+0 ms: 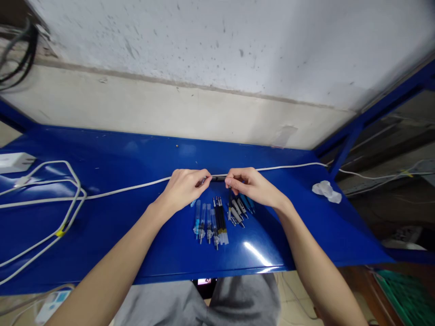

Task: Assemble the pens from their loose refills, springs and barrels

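Assembly stage: seemingly fitting or parting; next move calls for steady fingertip alignment.
Left hand (pixel 183 186): fingers narrow, pinching a slim part (pixel 200 182), beyond refills (pixel 221 222).
Right hand (pixel 249 184): fingers narrow, apparently on a dark piece (pixel 218 179) beyond refills.
Clear barrels (pixel 203 222): left of refills.
Grey parts (pixel 237 210): right of refills.

Fingers of the left hand (pixel 185 185) mask most of a slim pen part (pixel 202 181), its details too small to make out, while the right hand (pixel 249 183) covers the far ends of blue pen barrels (pixel 245 202). The left edge crops a white power strip (pixel 15 163). The table (pixel 170 258) partly hides a lit screen (pixel 204 281); near right, a green crate (pixel 403 294) is blurred and cut off.
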A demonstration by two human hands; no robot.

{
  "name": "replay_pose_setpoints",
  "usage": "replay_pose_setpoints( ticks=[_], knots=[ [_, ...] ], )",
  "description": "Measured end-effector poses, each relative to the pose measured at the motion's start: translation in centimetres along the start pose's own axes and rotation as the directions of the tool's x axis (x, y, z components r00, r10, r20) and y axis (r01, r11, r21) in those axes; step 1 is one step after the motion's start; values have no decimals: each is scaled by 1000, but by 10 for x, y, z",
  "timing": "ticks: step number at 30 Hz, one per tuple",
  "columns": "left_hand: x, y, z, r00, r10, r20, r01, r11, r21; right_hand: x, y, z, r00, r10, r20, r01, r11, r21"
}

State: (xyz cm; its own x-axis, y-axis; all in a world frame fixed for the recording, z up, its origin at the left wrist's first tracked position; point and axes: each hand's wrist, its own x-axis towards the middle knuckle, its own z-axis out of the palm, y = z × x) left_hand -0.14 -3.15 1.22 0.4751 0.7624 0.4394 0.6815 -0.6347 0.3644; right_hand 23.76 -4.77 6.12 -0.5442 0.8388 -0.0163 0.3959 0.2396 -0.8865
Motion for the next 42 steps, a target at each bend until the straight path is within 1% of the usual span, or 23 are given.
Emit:
replay_pose_setpoints(
  ticks=[5,10,13,18,23,28,30,36,42],
  knots=[
    [1,1,1,1000,7,2,-7,1000,6,0,-1,2,1000,-11,-14,12,998,58],
    [0,1,1,1000,30,1,-30,1000,-3,2,5,9,995,12,102,-23,993,114],
    [0,0,2,1000,28,-6,-28,1000,-3,3,12,13,990,41,135,-58,990,127],
    [0,-1,2,1000,18,-4,-18,1000,2,5,20,19,990,49,129,-71,982,174],
    [1,-2,2,1000,16,-17,-16,1000,9,5,23,19,991,56,124,-73,988,138],
    [1,-1,2,1000,12,-13,-11,1000,20,6,25,17,988,56,146,-77,986,146],
    [1,-1,2,1000,8,-11,-8,1000,19,6,24,16,991,47,127,-64,989,132],
    [0,-1,2,1000,-10,9,9,1000,12,4,15,12,999,18,-30,-15,994,105],
    [0,-1,1,1000,-3,4,3,1000,14,3,14,6,998,9,-57,-4,996,84]
  ],
)
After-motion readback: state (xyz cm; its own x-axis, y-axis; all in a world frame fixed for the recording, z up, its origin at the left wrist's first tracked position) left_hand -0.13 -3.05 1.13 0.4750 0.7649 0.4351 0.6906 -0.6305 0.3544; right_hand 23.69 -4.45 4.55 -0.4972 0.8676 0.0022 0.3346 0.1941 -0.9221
